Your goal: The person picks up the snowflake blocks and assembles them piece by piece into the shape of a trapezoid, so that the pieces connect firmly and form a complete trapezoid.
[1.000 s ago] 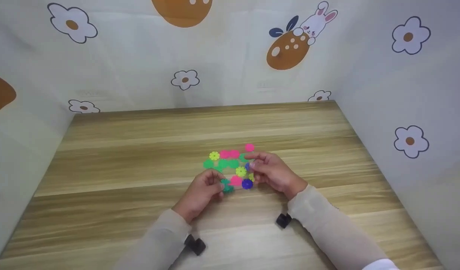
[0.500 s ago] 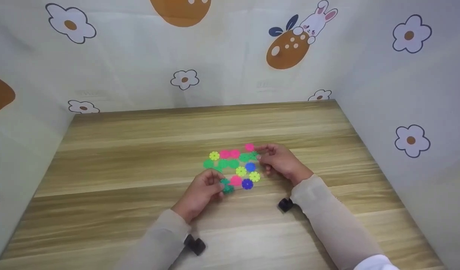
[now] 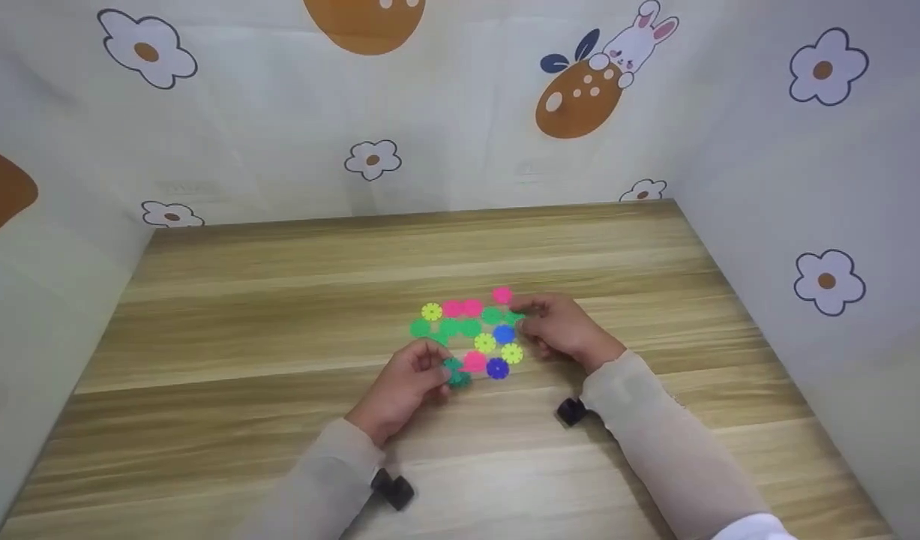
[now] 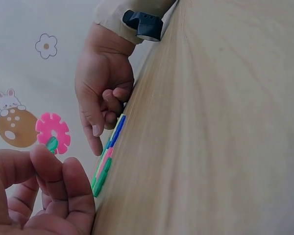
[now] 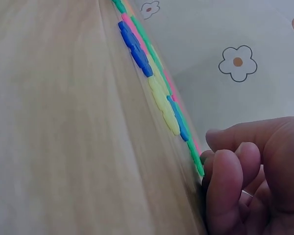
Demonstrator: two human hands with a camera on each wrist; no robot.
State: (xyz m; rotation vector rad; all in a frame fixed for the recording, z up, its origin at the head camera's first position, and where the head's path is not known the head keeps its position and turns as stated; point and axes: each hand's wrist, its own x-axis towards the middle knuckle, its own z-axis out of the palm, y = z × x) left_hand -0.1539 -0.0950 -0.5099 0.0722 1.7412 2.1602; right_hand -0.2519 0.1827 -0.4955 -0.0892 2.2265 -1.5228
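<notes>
Lying in a tight cluster on the table (image 3: 280, 289), slotted plastic discs (image 3: 471, 328) are seen between the two hands, well apart from the far edge and the left and right edges. Dark green discs (image 3: 460, 379) at the cluster's near left corner are pinched between the thumb and bent fingers of the left hand (image 3: 401, 384). The right hand (image 3: 564, 328) is placed at the cluster's right side, index finger and thumb parted beside a green disc (image 3: 513, 319); whether it is gripped cannot be told. Three yellow, four pink and two blue discs are counted; green ones are partly covered, with at least six visible.
</notes>
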